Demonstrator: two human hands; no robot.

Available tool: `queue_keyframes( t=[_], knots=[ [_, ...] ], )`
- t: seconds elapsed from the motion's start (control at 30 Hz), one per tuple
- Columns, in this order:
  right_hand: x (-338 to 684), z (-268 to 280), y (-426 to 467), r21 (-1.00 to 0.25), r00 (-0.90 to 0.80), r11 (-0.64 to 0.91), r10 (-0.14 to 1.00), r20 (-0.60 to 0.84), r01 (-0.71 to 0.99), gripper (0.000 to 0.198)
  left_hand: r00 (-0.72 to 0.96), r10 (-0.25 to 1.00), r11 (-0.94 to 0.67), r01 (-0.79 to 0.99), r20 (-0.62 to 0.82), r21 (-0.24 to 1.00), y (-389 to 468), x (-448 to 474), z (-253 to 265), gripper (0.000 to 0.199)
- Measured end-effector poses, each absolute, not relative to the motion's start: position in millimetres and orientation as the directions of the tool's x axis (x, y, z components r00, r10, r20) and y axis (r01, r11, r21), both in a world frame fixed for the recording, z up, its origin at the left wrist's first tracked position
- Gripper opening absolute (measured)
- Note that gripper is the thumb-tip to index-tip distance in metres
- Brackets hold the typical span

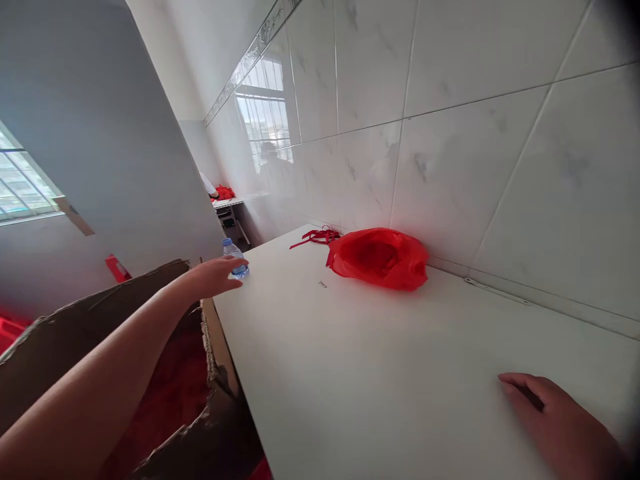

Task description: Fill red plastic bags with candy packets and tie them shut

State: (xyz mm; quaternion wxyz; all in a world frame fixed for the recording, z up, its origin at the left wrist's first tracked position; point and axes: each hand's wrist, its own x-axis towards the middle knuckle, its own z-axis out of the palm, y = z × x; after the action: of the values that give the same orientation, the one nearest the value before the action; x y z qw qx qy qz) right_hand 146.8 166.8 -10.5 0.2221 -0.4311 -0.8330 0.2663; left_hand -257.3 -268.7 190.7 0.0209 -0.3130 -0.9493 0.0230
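Note:
My left hand (214, 277) reaches out over the edge of a cardboard box, its thumb and fingers apart. Right by the fingers stands a clear plastic water bottle (229, 248) with a blue cap, at the table's left edge. Part of the bottle is hidden by the hand, and I cannot tell whether they touch. My right hand (563, 420) is low over the white table (380, 367) at the right, thumb and forefinger tips together and no object visible in them. A red plastic bag (377, 260) lies with its mouth open against the wall.
Red ribbons (320, 237) lie beside the bag, with a tiny item (323, 285) in front. The torn cardboard box (213, 360) at the left holds red material. Tiled wall (450, 167) borders the table's back. Further off, red items (223, 193) lie on another table.

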Motion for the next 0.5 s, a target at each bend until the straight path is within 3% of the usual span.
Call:
queue_keyframes(
  t=[0.07, 0.23, 0.33, 0.5],
  knots=[
    [146.3, -0.6, 159.1, -0.645, -0.555, 0.469, 0.828, 0.084, 0.603, 0.031, -0.72, 0.694, 0.72, 0.694, -0.017, -0.001, -224.1, -241.0, 189.3, 0.055],
    [148.8, 7.9, 147.6, -0.664, -0.576, 0.496, 0.809, 0.119, 0.559, 0.035, -0.464, 0.886, 0.46, 0.877, -0.004, 0.138, -110.6, -201.5, 178.7, 0.05],
    [151.2, 7.1, 145.6, -0.683, -0.601, 0.513, 0.788, 0.133, 0.521, 0.036, -0.38, 0.921, 0.357, 0.911, 0.083, 0.209, -47.4, -191.2, 168.0, 0.042],
    [151.6, 5.3, 147.1, -0.686, -0.616, 0.528, 0.774, 0.147, 0.5, 0.036, -0.418, 0.885, 0.345, 0.885, 0.206, 0.313, 35.0, -192.3, 141.9, 0.032]
  ],
)
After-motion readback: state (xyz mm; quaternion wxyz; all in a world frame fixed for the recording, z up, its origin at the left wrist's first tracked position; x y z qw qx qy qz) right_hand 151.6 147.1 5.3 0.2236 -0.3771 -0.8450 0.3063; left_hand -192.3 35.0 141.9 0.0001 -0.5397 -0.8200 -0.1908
